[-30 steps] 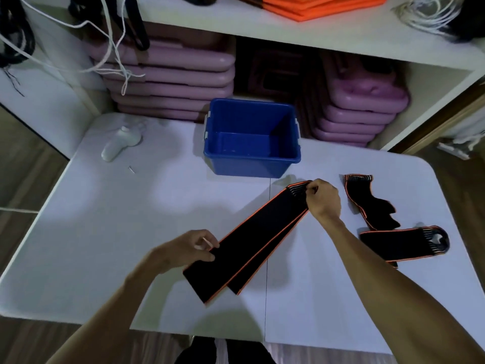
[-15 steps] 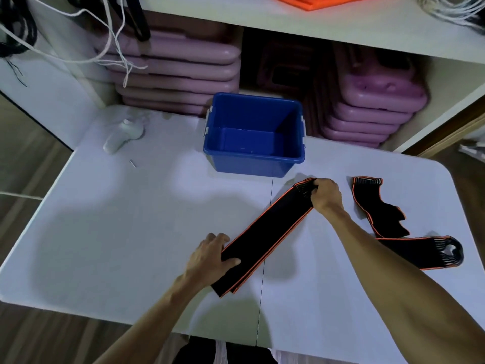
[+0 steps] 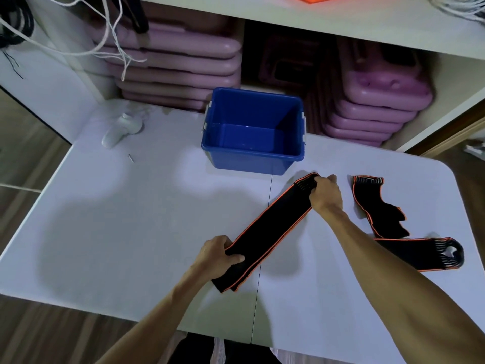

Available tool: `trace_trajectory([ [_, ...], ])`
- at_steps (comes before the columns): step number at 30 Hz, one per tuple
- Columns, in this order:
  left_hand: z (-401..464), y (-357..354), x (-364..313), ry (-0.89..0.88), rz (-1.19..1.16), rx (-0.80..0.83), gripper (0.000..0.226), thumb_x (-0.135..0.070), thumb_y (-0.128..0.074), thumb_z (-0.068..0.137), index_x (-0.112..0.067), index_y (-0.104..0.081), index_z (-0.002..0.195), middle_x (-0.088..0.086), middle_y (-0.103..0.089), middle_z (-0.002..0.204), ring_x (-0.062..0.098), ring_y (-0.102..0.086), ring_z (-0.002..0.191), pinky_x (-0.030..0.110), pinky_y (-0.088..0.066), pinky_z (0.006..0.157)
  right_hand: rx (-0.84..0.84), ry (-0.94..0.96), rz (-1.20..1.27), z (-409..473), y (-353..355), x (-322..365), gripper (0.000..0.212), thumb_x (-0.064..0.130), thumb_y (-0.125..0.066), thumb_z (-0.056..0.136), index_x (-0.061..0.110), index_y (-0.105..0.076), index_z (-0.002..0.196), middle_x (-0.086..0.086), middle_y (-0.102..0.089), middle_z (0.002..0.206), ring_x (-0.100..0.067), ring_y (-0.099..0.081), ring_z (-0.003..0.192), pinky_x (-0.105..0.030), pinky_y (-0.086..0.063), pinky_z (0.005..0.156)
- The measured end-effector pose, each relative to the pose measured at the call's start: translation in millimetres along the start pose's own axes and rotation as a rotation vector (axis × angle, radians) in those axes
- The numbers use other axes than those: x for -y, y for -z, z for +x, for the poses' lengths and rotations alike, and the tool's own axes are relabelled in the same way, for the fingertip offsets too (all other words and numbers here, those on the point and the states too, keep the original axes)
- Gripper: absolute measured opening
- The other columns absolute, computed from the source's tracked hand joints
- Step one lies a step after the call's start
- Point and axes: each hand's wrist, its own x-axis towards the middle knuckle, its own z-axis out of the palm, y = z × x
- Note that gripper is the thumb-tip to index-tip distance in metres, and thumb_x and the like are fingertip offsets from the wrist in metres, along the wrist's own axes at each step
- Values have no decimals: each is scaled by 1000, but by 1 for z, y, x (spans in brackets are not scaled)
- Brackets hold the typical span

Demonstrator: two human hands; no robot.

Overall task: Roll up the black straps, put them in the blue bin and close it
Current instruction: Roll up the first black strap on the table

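Note:
A long black strap with orange edging lies folded double, slanting across the white table. My right hand grips its far, striped end just in front of the blue bin. My left hand holds the strap near its near end, thumb on top. The bin stands open and looks empty; no lid is in view. Two more black straps lie to the right: one crumpled, one flat with a looped end.
A white handheld device and a small pin-like piece lie at the table's far left. Stacked purple cases fill the shelf behind the bin. White cords hang at the upper left. The table's near edge is close to my body.
My left hand has slid along the strap and now grips it with the two layers lined up. The right hand still holds the far end; the view has shifted slightly.

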Motion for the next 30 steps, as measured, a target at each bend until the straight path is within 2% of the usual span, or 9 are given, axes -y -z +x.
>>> trace_trajectory([
  [4,3,19,13,-4,-161,150,25,-21,-71,80,-14,-62,102,3,-69,98,21,-67,90,28,-51,74,3,-13,-41,-2,0,3,32,5,-45,93,7,-57,123,-18,-45,122,-42,-53,107,-47,-49,83],
  [7,5,32,25,15,-220,269,5,-9,-66,84,-12,-67,87,1,-69,82,18,-66,77,24,-48,68,-5,-14,-61,-3,-2,7,33,9,-47,94,10,-57,125,-18,-46,123,-41,-52,108,-45,-48,81],
  [11,6,40,33,28,-208,214,21,-20,-71,83,1,-68,85,3,-62,72,14,-59,65,23,-42,62,-21,-1,-87,-5,-5,12,32,8,-49,94,8,-58,125,-18,-46,122,-40,-52,107,-45,-49,79],
  [14,4,43,38,16,-181,149,21,-22,-73,83,-2,-67,86,0,-58,67,9,-55,57,16,-39,51,-28,13,-108,-6,-5,16,30,6,-49,94,7,-59,123,-18,-46,121,-39,-52,106,-44,-48,76],
  [16,4,45,43,-5,-179,144,18,-21,-75,81,-7,-66,88,1,-62,71,12,-58,62,16,-41,54,-26,25,-120,-7,-6,18,30,6,-51,95,6,-59,123,-18,-47,121,-38,-53,105,-45,-49,77],
  [20,3,47,53,-68,-166,144,29,-35,-77,66,-18,-66,86,7,-71,83,24,-68,77,38,-52,72,-11,36,-122,-10,-7,20,33,7,-56,94,6,-56,127,-18,-47,121,-38,-56,103,-46,-52,83],
  [22,0,47,56,-80,-141,128,29,-39,-76,64,-20,-66,85,8,-72,84,26,-69,81,41,-54,73,-12,36,-150,-10,-5,19,35,7,-56,94,6,-56,128,-19,-47,123,-38,-56,104,-47,-51,84],
  [25,-1,45,58,-81,-107,91,15,-27,-78,75,-22,-64,78,1,-67,73,18,-65,69,29,-48,62,-14,30,-217,-11,-6,21,33,13,-54,96,10,-57,128,-17,-44,127,-38,-55,106,-47,-50,84],
  [30,2,44,52,-98,-69,89,20,-23,-75,80,-26,-57,70,-9,-58,63,4,-54,56,13,-36,50,-13,79,-294,-20,-14,34,32,32,-48,99,6,-62,112,-16,-46,126,-35,-52,108,-44,-49,80],
])
